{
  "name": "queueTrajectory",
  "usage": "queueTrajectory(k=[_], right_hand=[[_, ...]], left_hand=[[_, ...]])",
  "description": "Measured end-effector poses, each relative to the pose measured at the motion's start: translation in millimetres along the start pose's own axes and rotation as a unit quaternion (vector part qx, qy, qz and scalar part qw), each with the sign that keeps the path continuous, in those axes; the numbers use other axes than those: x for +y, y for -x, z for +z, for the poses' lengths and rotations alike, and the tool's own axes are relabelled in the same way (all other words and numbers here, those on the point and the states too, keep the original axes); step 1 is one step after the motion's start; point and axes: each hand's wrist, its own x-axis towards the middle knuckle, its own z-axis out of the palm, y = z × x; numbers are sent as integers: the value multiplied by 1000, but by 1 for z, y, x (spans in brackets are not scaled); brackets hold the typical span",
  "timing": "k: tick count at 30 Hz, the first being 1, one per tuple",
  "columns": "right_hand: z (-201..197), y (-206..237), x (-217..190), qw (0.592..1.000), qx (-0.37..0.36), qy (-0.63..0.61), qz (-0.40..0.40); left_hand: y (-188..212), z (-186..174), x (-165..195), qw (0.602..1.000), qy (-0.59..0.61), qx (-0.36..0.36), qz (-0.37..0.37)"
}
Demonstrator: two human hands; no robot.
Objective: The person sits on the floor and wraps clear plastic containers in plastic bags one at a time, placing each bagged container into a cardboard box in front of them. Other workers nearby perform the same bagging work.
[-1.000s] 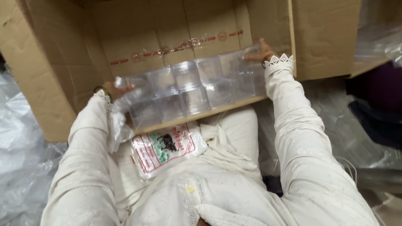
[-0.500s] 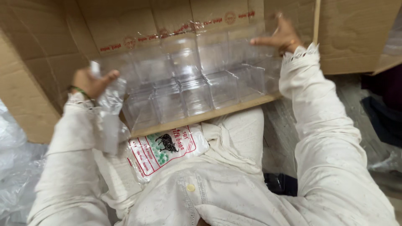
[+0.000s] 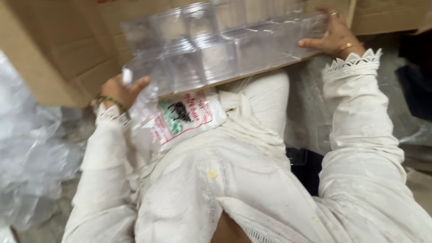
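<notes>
A long clear plastic pack of several transparent square containers [image 3: 216, 49] hangs over the near edge of a brown cardboard box [image 3: 58, 49]. My left hand [image 3: 119, 90] grips its left end, where loose clear wrap trails down. My right hand [image 3: 330, 36] holds the right end, fingers spread along the pack's side. Both arms are in white sleeves with lace cuffs. The pack is blurred.
A clear bag with a printed label in red, green and black [image 3: 182, 119] lies on my lap below the pack. Crumpled clear plastic sheeting [image 3: 31, 153] lies at the left. A box flap [image 3: 391, 15] stands at the upper right, with dark items [image 3: 416, 76] beside it.
The pack has come toward me from inside the box to its near edge. My left hand has taken hold of the pack's left end, and my right hand moved down with the right end.
</notes>
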Motion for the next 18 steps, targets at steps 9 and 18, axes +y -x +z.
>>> queueTrajectory(k=[9, 18], right_hand=[[116, 87, -177, 954, 147, -242, -94], [222, 139, -333, 819, -124, -527, -190]], left_hand=[[103, -33, 52, 897, 383, 213, 53], [157, -32, 57, 811, 560, 131, 103]])
